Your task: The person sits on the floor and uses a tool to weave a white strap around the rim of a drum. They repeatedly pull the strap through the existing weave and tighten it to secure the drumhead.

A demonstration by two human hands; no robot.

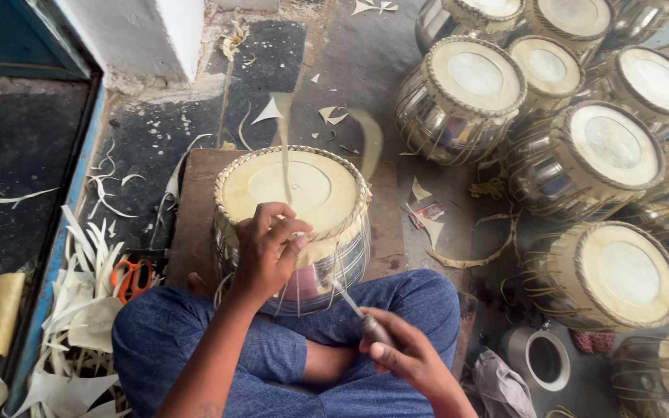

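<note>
Your left hand [269,244] arches over the drum [292,224], fingers pinching a hide strap [285,166]; your right hand [404,352], low, fingers clenched, grips a metal tool [354,306].

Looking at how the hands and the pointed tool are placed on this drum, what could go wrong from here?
1. The right hand aims a pointed metal tool at the drum side, close to the left hand gripping the rim; a slip could jab those fingers.
2. The tool could also slip toward the crossed legs under the drum.
3. A hard pull on the strip might tear it.
</note>
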